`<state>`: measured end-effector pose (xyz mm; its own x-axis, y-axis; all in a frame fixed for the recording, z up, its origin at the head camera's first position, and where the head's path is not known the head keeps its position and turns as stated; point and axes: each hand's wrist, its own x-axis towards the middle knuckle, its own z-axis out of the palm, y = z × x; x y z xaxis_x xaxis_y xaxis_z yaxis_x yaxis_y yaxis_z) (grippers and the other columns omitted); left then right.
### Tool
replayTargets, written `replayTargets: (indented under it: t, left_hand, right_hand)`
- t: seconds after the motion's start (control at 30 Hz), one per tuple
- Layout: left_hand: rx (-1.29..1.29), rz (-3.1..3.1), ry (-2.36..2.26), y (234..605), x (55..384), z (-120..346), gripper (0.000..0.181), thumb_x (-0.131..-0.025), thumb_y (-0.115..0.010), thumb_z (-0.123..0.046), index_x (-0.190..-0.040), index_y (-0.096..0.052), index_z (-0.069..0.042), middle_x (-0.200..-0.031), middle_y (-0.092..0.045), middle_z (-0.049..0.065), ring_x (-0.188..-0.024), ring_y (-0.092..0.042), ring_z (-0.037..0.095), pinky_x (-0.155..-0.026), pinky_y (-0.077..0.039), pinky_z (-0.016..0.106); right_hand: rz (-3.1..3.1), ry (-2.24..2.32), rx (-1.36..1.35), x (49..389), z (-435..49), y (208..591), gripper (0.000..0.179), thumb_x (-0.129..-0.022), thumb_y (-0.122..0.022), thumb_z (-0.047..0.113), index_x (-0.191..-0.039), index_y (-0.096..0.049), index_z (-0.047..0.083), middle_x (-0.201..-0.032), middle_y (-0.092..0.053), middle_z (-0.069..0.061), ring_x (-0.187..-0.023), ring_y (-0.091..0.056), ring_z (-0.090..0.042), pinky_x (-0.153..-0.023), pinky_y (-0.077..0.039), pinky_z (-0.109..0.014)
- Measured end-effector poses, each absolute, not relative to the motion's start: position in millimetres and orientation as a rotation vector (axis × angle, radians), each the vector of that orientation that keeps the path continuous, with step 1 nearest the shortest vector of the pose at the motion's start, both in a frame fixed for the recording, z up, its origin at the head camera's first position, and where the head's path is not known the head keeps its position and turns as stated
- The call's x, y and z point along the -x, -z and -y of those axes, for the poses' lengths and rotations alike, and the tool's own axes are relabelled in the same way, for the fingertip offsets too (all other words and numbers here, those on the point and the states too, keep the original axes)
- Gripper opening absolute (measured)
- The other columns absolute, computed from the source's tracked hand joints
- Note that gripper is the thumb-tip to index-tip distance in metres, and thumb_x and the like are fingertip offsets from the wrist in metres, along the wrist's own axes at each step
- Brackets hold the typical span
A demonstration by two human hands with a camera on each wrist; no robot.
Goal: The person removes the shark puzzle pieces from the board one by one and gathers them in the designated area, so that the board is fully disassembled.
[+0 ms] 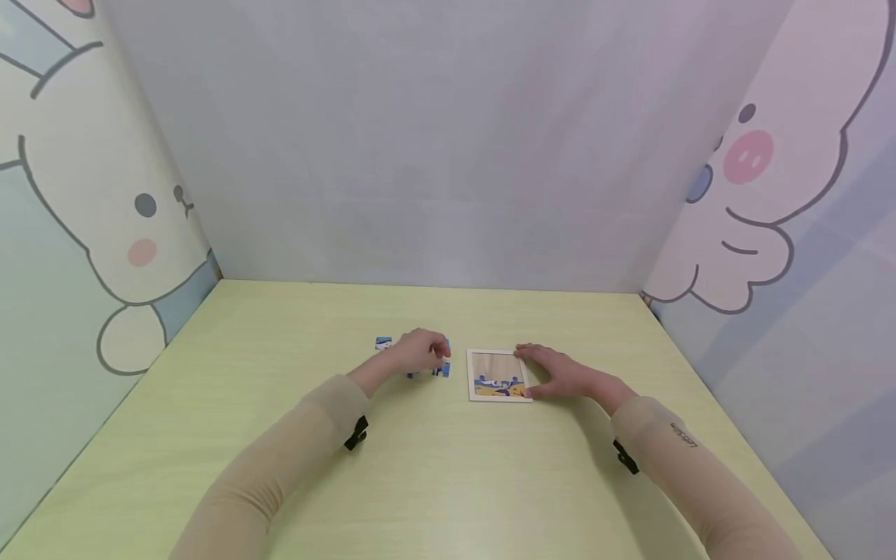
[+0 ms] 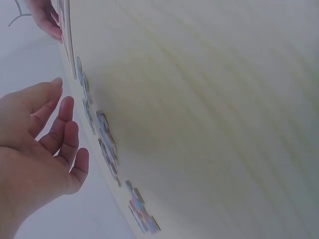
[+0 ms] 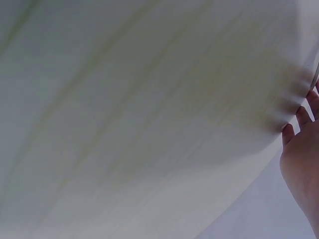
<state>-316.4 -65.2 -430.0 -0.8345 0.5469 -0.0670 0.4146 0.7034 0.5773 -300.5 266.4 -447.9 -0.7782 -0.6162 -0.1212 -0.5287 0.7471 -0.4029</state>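
A small white-rimmed puzzle tray (image 1: 471, 377) lies on the table, its lower part filled with colourful picture pieces and bare wood showing above. My right hand (image 1: 556, 370) spans the tray's right side, thumb at the near corner and fingers by the far corner. In the right wrist view, the fingertips (image 3: 288, 128) are spread out on the tabletop beside the tray. Loose jigsaw pieces (image 1: 442, 370) lie left of the tray. Over them hovers my left hand (image 1: 420, 350), fingers loosely bent; the left wrist view shows nothing between thumb and fingers.
Another loose jigsaw piece (image 1: 383, 342) lies farther left, past the left hand. The pale yellow table (image 1: 448, 474) ends at a plain grey curtain (image 1: 434, 155) behind. Cartoon-printed panels (image 1: 105, 233) flank it on both sides.
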Motion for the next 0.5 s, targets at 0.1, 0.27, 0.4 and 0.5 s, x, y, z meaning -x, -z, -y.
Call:
replayTargets:
  t: [0.1, 0.27, 0.4, 0.5]
  left_hand:
    - [-0.788, -2.682, -0.815, 429.5, 314.3, 59.3, 0.011, -0.087, -0.067, -0.017, -0.098, -0.067, -0.016, -0.085, -0.059, -0.008, -0.078, -0.049, 0.013, -0.083, -0.034, 0.041]
    - [-0.793, -2.652, -0.809, 429.9, 310.0, 49.9, 0.014, -0.085, -0.070, -0.021, -0.099, -0.068, -0.017, -0.087, -0.060, -0.009, -0.080, -0.051, 0.013, -0.086, -0.033, 0.041]
    - [-0.863, -2.653, -0.765, 432.0, 306.8, 43.9, 0.016, -0.083, -0.072, -0.021, -0.098, -0.068, -0.019, -0.088, -0.060, -0.009, -0.082, -0.050, 0.012, -0.084, -0.034, 0.037]
    - [-0.913, -2.651, -0.745, 432.8, 304.2, 39.6, 0.018, -0.082, -0.074, -0.021, -0.099, -0.068, -0.020, -0.089, -0.060, -0.009, -0.085, -0.050, 0.012, -0.085, -0.034, 0.039]
  right_hand:
    - [-2.697, 0.519, 0.906, 300.3, -266.5, 447.2, 0.083, -0.081, -0.067, 0.053, -0.145, -0.034, 0.011, -0.154, -0.026, -0.012, -0.141, -0.020, -0.037, -0.110, -0.018, -0.056]
    - [-2.691, 0.535, 0.915, 300.3, -266.1, 446.4, 0.083, -0.081, -0.067, 0.052, -0.145, -0.035, 0.010, -0.153, -0.027, -0.012, -0.141, -0.020, -0.037, -0.110, -0.018, -0.056]
    - [-2.695, 0.526, 0.905, 301.0, -266.2, 447.6, 0.084, -0.081, -0.067, 0.052, -0.146, -0.034, 0.011, -0.154, -0.026, -0.011, -0.141, -0.020, -0.036, -0.110, -0.018, -0.056]
    - [-2.697, 0.514, 0.899, 302.3, -266.3, 449.1, 0.083, -0.081, -0.067, 0.053, -0.146, -0.034, 0.013, -0.154, -0.026, -0.009, -0.142, -0.020, -0.034, -0.111, -0.018, -0.055]
